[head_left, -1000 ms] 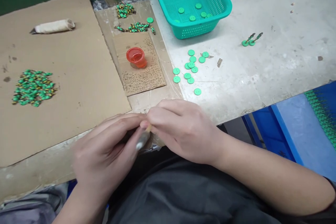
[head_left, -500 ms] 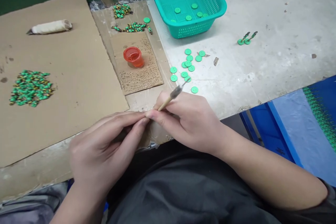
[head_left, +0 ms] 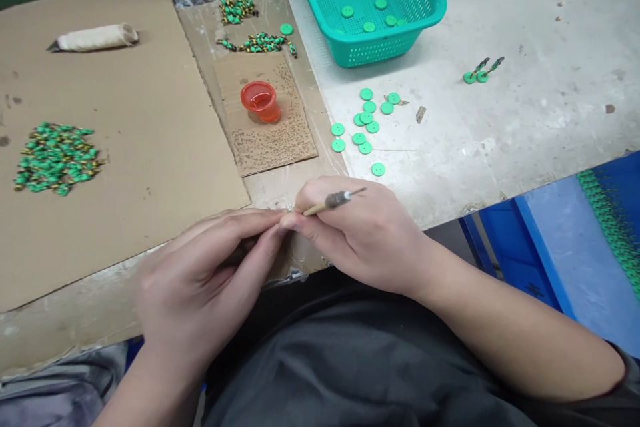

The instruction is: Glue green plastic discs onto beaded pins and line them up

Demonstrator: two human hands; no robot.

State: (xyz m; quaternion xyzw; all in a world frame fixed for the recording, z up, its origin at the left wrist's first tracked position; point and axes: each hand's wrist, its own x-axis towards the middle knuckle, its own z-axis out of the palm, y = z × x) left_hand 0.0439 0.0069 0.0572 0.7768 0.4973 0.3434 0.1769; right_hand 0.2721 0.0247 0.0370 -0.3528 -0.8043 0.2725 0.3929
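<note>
My right hand point(head_left: 367, 230) is closed around a thin wooden-handled tool point(head_left: 333, 201) with a dark wrapped end and a fine metal tip pointing right. My left hand point(head_left: 210, 267) is pinched shut, its thumb and forefinger meeting my right fingertips at the table's front edge. What lies between the fingertips is too small and hidden to make out. Beyond my right hand, several loose green buttons point(head_left: 378, 169) lie on the pale tabletop. A small red cup point(head_left: 260, 101) with liquid stands on a speckled cardboard piece point(head_left: 280, 150).
A teal basket point(head_left: 370, 53) holds several green buttons. Small green, yellow and black pieces are heaped on the large cardboard point(head_left: 150, 93) as one pile point(head_left: 57, 159). A wrapped thread roll point(head_left: 97, 38) lies behind it. Two green discs with upright dark stems point(head_left: 483, 73) stand at right.
The tool in my right hand has tipped lower, its metal tip swinging down and to the right. Both hands stay pinched together. The view has shifted slightly.
</note>
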